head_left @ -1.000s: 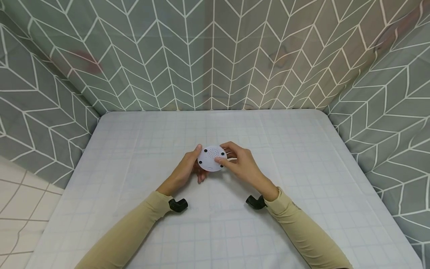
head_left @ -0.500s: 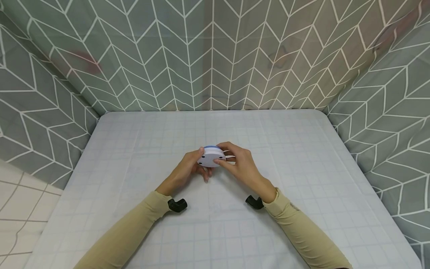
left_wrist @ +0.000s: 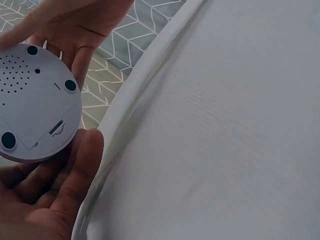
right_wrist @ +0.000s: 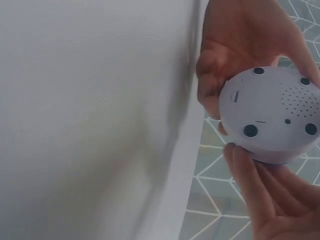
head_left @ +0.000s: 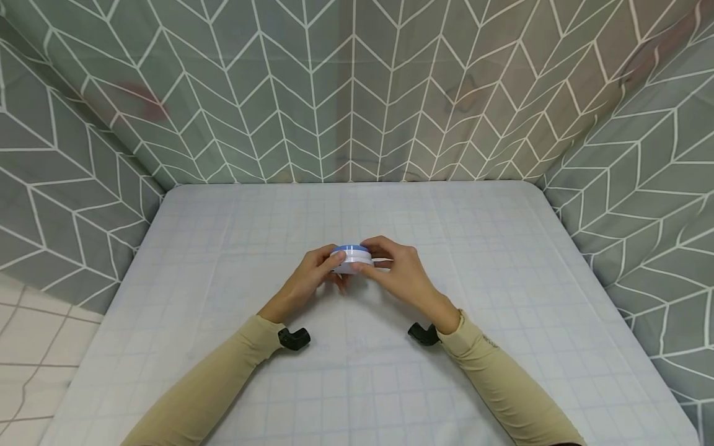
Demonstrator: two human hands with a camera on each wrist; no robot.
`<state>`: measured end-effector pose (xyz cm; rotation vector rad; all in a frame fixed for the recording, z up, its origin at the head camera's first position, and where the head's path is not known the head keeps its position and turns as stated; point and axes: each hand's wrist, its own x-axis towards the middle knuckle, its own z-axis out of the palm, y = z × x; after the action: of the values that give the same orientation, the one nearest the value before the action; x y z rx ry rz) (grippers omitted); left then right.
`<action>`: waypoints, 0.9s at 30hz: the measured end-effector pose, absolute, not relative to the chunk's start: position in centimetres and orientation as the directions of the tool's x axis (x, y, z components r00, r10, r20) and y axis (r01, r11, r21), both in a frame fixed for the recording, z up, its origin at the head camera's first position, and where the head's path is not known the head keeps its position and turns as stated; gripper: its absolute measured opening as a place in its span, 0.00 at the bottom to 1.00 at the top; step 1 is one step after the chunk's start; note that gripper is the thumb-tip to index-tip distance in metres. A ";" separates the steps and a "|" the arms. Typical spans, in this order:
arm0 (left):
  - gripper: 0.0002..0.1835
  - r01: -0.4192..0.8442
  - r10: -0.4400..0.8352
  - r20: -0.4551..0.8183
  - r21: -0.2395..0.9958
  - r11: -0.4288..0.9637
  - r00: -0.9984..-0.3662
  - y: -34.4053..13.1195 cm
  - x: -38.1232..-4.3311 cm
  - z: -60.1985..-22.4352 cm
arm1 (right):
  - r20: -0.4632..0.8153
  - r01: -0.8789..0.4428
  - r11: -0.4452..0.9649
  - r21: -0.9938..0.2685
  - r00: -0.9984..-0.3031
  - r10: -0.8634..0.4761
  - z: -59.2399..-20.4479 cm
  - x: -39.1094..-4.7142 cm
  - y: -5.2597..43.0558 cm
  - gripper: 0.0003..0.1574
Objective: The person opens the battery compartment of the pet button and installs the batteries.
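A round white device with a blue top is held between both hands above the table. My left hand grips its left side, the thumb on the side facing me. On the right, my right hand holds the opposite edge between thumb and fingers. The left wrist view shows the white underside, with a patch of small speaker holes, a small hatch and several dark round feet. From the right wrist view, the same underside faces the camera, with fingers around its rim.
A pale table cover with a faint grid spreads beneath the hands. Grey-green curtains with white zigzag lines stand along the back and sides. Tiled floor shows at the left. Black wrist cameras jut inward from both sleeves.
The device has tilted in the hands: its underside faced the head camera before, and now the side and blue top show. The left thumb has shifted onto its near side.
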<state>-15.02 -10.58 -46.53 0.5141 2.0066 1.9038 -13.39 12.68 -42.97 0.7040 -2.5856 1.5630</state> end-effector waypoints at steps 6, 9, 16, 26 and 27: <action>0.20 0.094 0.440 0.031 0.988 0.123 -0.898 -10.8 -15.2 -46.6 | 0.103 -0.280 0.451 -0.848 -0.920 -0.377 -42.8 -13.5 12.9 0.29; 0.19 0.120 0.448 0.043 0.982 0.144 -0.893 -10.9 -15.3 -46.6 | 0.043 -0.249 0.473 -0.845 -0.913 -0.405 -42.8 -13.6 13.1 0.33; 0.21 0.164 0.459 0.057 0.967 0.197 -0.887 -11.3 -15.5 -46.8 | 0.012 -0.227 0.449 -0.864 -0.901 -0.434 -42.9 -13.8 13.6 0.35; 0.36 0.268 0.517 0.093 0.923 0.276 -0.851 -12.0 -16.1 -46.5 | 0.044 -0.261 0.376 -0.889 -0.867 -0.497 -43.4 -14.2 13.7 0.37; 0.37 0.278 0.521 0.094 0.917 0.288 -0.848 -12.1 -16.2 -46.5 | 0.046 -0.267 0.379 -0.886 -0.865 -0.500 -43.4 -14.2 13.7 0.38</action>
<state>-16.18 -12.08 -46.47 0.7376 2.3318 1.5887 -14.19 13.75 -43.39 0.7920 -2.7924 1.7180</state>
